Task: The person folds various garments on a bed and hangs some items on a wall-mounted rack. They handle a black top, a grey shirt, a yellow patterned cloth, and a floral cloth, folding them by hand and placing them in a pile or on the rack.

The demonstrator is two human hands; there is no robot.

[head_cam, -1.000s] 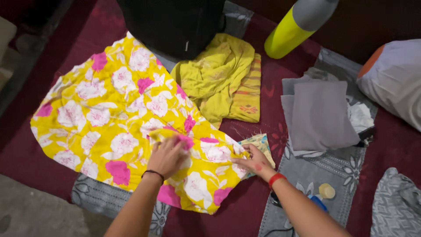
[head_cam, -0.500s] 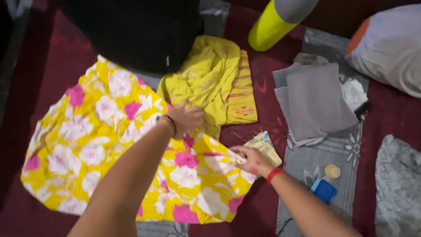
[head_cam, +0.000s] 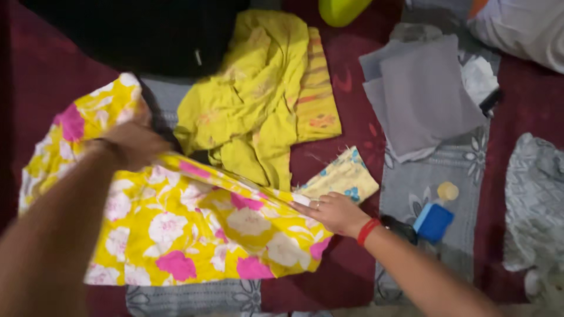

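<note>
Fabric with a yellow ground and pink and white flowers (head_cam: 194, 229) lies across the floor, its upper edge lifted into a taut fold that runs from upper left to lower right. The left hand (head_cam: 132, 144) is clenched on that fold near its upper end, blurred but clearly pinching the cloth up. The right hand (head_cam: 332, 212), with a red band (head_cam: 367, 230) at the wrist, rests flat with fingers extended on the cloth's right corner, pressing it down rather than gripping it. The floral cloth's lower edge stops just short of a grey patterned mat (head_cam: 194, 296).

Just above the fold sits a crumpled mustard-yellow garment (head_cam: 258, 100), soft and creased, touching the floral cloth's raised edge. A small pale yellow piece with blue print and frayed threads (head_cam: 343, 176) lies just beside the right hand. Right of it, a folded smooth grey cloth (head_cam: 423, 94) rests on another grey flowered mat (head_cam: 411, 188), with a blue box (head_cam: 433, 222) and a small round pale cap (head_cam: 447, 190) near the wrist. Dark maroon carpet (head_cam: 346, 94) shows bare between the yellow garment and the grey cloth. A black bag (head_cam: 147, 35) borders the top left.
</note>
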